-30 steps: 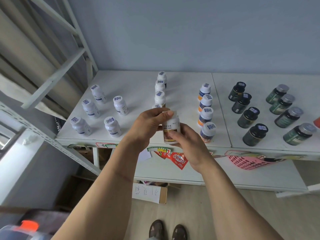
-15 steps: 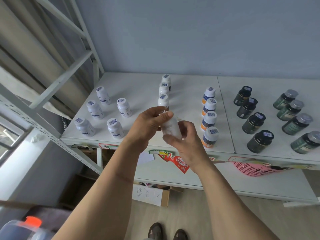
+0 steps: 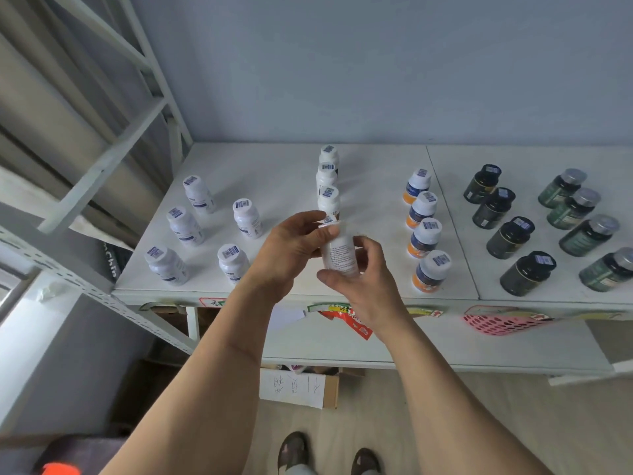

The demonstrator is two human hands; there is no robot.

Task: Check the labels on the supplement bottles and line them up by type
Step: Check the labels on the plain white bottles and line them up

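Both hands hold one white supplement bottle [image 3: 339, 253] above the front edge of the white shelf [image 3: 284, 176]. My left hand [image 3: 291, 248] grips its cap end and my right hand [image 3: 363, 282] holds its body from below, white text side facing me. Behind it stands a row of white bottles [image 3: 328, 197]. To the left are several white bottles with blue labels [image 3: 185, 226]. On the right stand a row of orange-and-blue bottles [image 3: 424, 231], then black bottles [image 3: 510, 238] and green bottles [image 3: 587, 236].
A grey metal rack frame [image 3: 102, 166] rises at the left. A pink basket [image 3: 500, 323] and red packets [image 3: 356, 323] lie on the lower shelf. A cardboard box [image 3: 301, 389] sits on the floor beside my shoes [image 3: 325, 454].
The bottle has been turned in my hands from its brown label side to its white text side and tilted. The camera has shifted slightly downward and left.
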